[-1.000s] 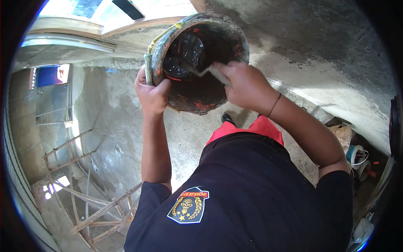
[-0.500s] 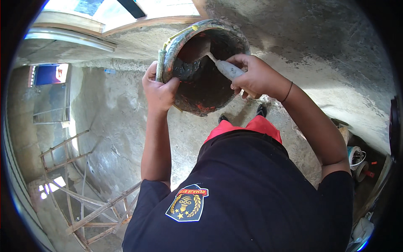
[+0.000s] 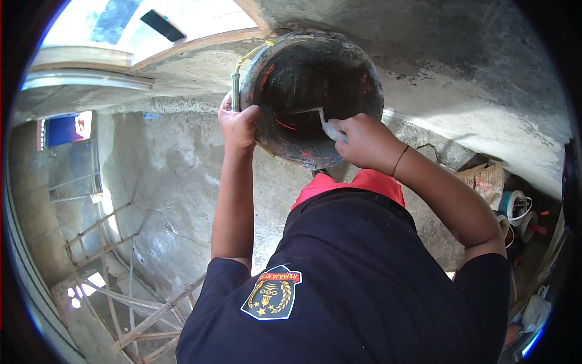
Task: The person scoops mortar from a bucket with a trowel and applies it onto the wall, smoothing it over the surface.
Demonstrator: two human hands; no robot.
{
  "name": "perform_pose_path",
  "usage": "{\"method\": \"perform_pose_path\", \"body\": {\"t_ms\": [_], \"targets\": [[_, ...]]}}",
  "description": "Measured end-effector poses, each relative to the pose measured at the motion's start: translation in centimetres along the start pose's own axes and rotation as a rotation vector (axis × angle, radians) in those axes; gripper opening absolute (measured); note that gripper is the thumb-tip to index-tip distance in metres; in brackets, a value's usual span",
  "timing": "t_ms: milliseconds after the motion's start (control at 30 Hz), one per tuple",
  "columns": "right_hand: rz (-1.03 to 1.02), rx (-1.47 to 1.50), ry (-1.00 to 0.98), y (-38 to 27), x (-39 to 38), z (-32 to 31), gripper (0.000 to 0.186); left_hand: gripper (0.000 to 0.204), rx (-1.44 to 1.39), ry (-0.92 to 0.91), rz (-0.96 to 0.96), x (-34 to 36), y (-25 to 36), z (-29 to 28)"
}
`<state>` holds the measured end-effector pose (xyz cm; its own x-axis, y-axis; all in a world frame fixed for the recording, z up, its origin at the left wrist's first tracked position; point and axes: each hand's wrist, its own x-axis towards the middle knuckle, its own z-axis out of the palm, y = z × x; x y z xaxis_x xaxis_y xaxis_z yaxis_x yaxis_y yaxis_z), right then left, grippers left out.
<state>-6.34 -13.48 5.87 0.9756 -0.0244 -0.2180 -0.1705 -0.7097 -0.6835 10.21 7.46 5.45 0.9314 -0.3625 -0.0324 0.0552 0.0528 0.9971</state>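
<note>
A round, mortar-smeared bucket (image 3: 364,64) is held up in front of me, tipped so that its dark inside shows. My left hand (image 3: 239,124) grips its left rim, thumb over the edge, beside a yellowish handle (image 3: 236,91). Inside the mouth is a trowel (image 3: 334,131) with a grey-crusted grip and a bent metal neck. My right hand (image 3: 368,141) is closed round that grip at the lower right of the opening. The blade shows only as a thin edge against the dark inside, and any mortar on it cannot be made out.
A wood-framed window (image 3: 200,45) at the top left has a dark phone-like object (image 3: 162,25) by it. Wooden scaffolding (image 3: 142,327) stands at the lower left. Sacks (image 3: 485,182) and a small pail (image 3: 515,205) lie at the right, beside the concrete wall (image 3: 485,73).
The bucket has swung so that more of its inside faces me. My right hand has moved down with the trowel, whose blade has turned from broad side to edge-on.
</note>
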Motion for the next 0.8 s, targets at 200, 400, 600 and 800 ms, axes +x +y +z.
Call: {"method": "perform_pose_path", "body": {"t_ms": [200, 400, 600, 800], "targets": [[0.073, -0.04, 0.179, 0.8, -0.2, -2.3, 0.044, 0.035, 0.013, -0.045, -0.007, -0.4, -0.2, 2.3], [0.08, 0.017, 0.057, 2.4, -2.0, -1.7, 0.045, 0.035, -0.002, 0.002, -0.045, 0.4, -0.3, 1.8], [0.103, 0.039, 0.114, 1.3, -1.5, -3.0, 0.045, 0.036, 0.016, 0.007, -0.004, -0.2, 1.3, 3.5], [0.018, 0.043, 0.078, 0.5, -1.7, -3.0, 0.045, 0.034, -0.028, 0.014, 0.002, -0.2, 1.0, 2.5]]}}
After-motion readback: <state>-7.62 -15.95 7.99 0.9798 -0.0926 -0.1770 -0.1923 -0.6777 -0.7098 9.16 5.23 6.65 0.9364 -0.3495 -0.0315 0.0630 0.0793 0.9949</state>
